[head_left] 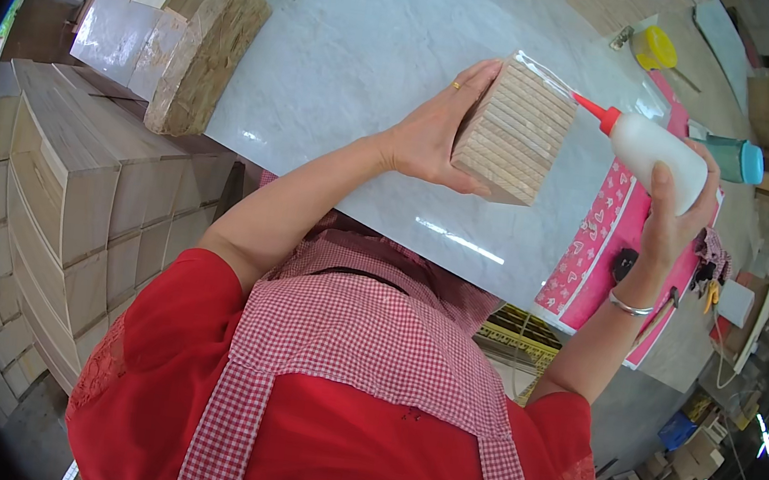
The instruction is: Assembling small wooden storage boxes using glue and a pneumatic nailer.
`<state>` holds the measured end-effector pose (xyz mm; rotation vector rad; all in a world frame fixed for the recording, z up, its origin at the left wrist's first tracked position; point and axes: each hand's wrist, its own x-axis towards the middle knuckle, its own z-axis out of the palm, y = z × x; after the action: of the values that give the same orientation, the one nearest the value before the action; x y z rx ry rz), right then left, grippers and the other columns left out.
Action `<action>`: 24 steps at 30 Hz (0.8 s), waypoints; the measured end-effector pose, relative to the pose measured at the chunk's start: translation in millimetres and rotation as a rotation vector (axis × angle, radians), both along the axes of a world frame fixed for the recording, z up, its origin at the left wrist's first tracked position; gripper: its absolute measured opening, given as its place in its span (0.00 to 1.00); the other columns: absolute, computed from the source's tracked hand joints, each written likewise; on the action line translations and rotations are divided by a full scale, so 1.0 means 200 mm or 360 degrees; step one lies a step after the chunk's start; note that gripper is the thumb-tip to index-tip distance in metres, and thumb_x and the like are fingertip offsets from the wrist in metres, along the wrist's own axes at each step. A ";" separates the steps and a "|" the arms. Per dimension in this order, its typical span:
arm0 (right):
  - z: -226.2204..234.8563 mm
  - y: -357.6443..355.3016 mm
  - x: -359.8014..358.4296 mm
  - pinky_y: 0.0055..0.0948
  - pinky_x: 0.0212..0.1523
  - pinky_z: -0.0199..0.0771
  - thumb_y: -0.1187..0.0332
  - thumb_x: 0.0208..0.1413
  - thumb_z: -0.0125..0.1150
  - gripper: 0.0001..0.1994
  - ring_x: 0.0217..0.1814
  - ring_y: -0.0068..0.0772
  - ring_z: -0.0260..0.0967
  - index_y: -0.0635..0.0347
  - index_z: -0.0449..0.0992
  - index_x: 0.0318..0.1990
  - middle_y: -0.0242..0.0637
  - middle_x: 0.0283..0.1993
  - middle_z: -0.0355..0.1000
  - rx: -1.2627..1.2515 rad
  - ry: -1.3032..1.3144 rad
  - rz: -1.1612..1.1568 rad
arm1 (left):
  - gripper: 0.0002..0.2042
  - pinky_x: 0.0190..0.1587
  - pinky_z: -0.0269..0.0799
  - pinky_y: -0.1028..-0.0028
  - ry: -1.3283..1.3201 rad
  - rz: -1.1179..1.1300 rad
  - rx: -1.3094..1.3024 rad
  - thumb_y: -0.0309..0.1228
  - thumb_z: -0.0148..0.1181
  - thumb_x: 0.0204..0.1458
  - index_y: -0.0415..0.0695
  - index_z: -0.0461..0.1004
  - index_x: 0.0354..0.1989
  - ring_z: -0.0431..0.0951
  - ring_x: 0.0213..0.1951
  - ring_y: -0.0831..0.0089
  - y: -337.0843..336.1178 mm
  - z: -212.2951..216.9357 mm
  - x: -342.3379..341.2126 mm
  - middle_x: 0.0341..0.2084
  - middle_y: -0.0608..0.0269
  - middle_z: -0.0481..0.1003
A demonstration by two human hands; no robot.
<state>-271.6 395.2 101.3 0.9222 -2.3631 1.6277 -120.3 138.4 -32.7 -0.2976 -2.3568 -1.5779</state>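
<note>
My left hand [435,132] grips a block of several thin wooden slats [513,131] stacked together, held above the white marble-look table [360,38]. My right hand [672,216] holds a white squeeze bottle [660,153] with a red nozzle. The nozzle tip touches the upper right edge of the slat block. I wear a red shirt and a red-checked apron.
A pink patterned sheet [608,237] lies on the table under my right hand. A teal-capped container [735,159] and a yellow round object [655,48] sit at the far right. Stacks of wooden boards [80,167] stand to the left, and a chipboard block [206,54] rests on the table's left edge.
</note>
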 end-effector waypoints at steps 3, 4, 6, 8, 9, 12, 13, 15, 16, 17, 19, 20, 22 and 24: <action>-0.03 -0.10 0.04 0.27 0.47 0.73 0.66 0.50 0.72 0.23 0.46 0.27 0.70 0.61 0.70 0.52 0.36 0.46 0.72 -0.0064 0.0004 0.0009 | 0.69 0.72 0.47 0.59 -0.0010 -0.0002 0.0007 0.50 0.78 0.26 0.39 0.33 0.74 0.44 0.73 0.48 0.00 0.00 0.00 0.72 0.43 0.42; -0.03 -0.14 0.04 0.26 0.46 0.73 0.67 0.50 0.72 0.23 0.46 0.26 0.70 0.61 0.70 0.52 0.36 0.46 0.72 -0.0037 0.0034 0.0053 | 0.69 0.72 0.47 0.59 -0.0014 -0.0005 0.0013 0.50 0.78 0.26 0.39 0.33 0.74 0.44 0.73 0.48 0.01 0.01 0.00 0.72 0.43 0.42; -0.03 -0.20 0.04 0.26 0.45 0.73 0.67 0.50 0.72 0.23 0.45 0.26 0.70 0.61 0.70 0.52 0.35 0.46 0.72 0.0017 0.0090 0.0147 | 0.69 0.72 0.47 0.59 -0.0015 -0.0008 0.0015 0.50 0.78 0.26 0.39 0.33 0.74 0.44 0.73 0.48 0.01 0.01 0.00 0.72 0.43 0.42; -0.02 -0.23 0.05 0.26 0.45 0.73 0.67 0.50 0.72 0.23 0.45 0.26 0.70 0.61 0.70 0.52 0.35 0.46 0.72 0.0005 0.0055 0.0172 | 0.69 0.72 0.47 0.59 -0.0014 -0.0010 0.0027 0.50 0.78 0.26 0.38 0.33 0.74 0.44 0.73 0.48 0.01 0.01 0.00 0.72 0.43 0.42; -0.02 -0.24 0.05 0.26 0.45 0.73 0.67 0.50 0.72 0.23 0.44 0.25 0.70 0.61 0.70 0.52 0.35 0.45 0.72 -0.0004 0.0022 0.0197 | 0.69 0.72 0.47 0.59 -0.0016 -0.0009 0.0027 0.50 0.78 0.26 0.38 0.33 0.74 0.44 0.73 0.48 0.01 0.01 0.00 0.72 0.43 0.42; -0.02 -0.21 0.03 0.25 0.45 0.73 0.67 0.50 0.72 0.23 0.44 0.25 0.70 0.61 0.70 0.52 0.35 0.45 0.72 -0.0002 0.0018 0.0205 | 0.69 0.72 0.47 0.59 -0.0002 -0.0012 0.0022 0.50 0.78 0.26 0.38 0.34 0.74 0.44 0.73 0.48 0.01 0.01 -0.01 0.72 0.43 0.42; -0.02 -0.18 0.02 0.26 0.45 0.73 0.67 0.50 0.72 0.23 0.44 0.26 0.70 0.61 0.70 0.52 0.35 0.45 0.72 0.0007 0.0047 0.0195 | 0.69 0.72 0.47 0.59 -0.0004 -0.0013 0.0022 0.50 0.78 0.26 0.38 0.34 0.74 0.44 0.73 0.48 0.01 0.00 0.00 0.72 0.43 0.42; -0.02 -0.13 0.00 0.26 0.45 0.73 0.67 0.50 0.72 0.23 0.45 0.26 0.70 0.61 0.70 0.52 0.35 0.45 0.72 0.0015 0.0074 0.0187 | 0.69 0.72 0.47 0.59 0.0000 -0.0001 0.0004 0.50 0.78 0.26 0.38 0.34 0.73 0.44 0.73 0.48 0.00 0.00 0.00 0.72 0.42 0.43; -0.01 -0.09 -0.01 0.26 0.45 0.73 0.67 0.50 0.72 0.23 0.45 0.26 0.71 0.61 0.70 0.52 0.35 0.45 0.72 0.0040 0.0068 0.0162 | 0.69 0.72 0.47 0.59 0.0002 0.0008 -0.0006 0.50 0.78 0.26 0.38 0.34 0.73 0.44 0.72 0.48 0.00 0.00 0.00 0.72 0.42 0.43; 0.00 -0.05 -0.02 0.26 0.46 0.73 0.67 0.50 0.72 0.23 0.45 0.26 0.71 0.61 0.70 0.52 0.35 0.46 0.72 0.0065 0.0062 0.0137 | 0.69 0.72 0.47 0.59 -0.0001 0.0011 -0.0006 0.50 0.78 0.26 0.38 0.34 0.73 0.44 0.72 0.48 0.00 -0.01 0.00 0.72 0.42 0.43; 0.01 0.02 -0.02 0.26 0.46 0.73 0.67 0.50 0.72 0.23 0.46 0.26 0.71 0.61 0.70 0.52 0.35 0.46 0.72 0.0095 0.0057 0.0101 | 0.66 0.72 0.47 0.57 0.0046 0.0012 0.0052 0.49 0.77 0.27 0.40 0.37 0.74 0.45 0.73 0.49 0.01 -0.01 -0.01 0.72 0.45 0.45; 0.02 0.05 -0.02 0.27 0.47 0.73 0.67 0.50 0.72 0.24 0.46 0.27 0.71 0.61 0.70 0.52 0.36 0.46 0.72 0.0095 0.0055 0.0059 | 0.65 0.72 0.47 0.57 0.0068 0.0016 0.0078 0.48 0.77 0.28 0.41 0.38 0.74 0.45 0.73 0.50 0.01 -0.01 -0.01 0.72 0.47 0.45; 0.02 0.08 -0.02 0.27 0.48 0.73 0.67 0.49 0.72 0.24 0.47 0.27 0.71 0.61 0.70 0.53 0.36 0.47 0.72 0.0094 0.0050 -0.0021 | 0.65 0.72 0.47 0.57 0.0066 0.0020 0.0076 0.48 0.77 0.28 0.41 0.38 0.74 0.46 0.73 0.50 0.00 -0.01 -0.01 0.72 0.47 0.45; 0.01 0.06 0.00 0.27 0.48 0.73 0.66 0.49 0.72 0.24 0.47 0.27 0.71 0.61 0.70 0.52 0.36 0.48 0.72 0.0058 0.0039 -0.0004 | 0.65 0.72 0.47 0.57 0.0066 0.0015 0.0078 0.48 0.77 0.28 0.42 0.38 0.74 0.46 0.73 0.50 0.01 -0.01 -0.01 0.72 0.47 0.45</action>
<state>-272.0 407.3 104.1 0.9402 -2.3843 1.5680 -122.6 139.9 -34.9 -0.3049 -2.2817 -1.6064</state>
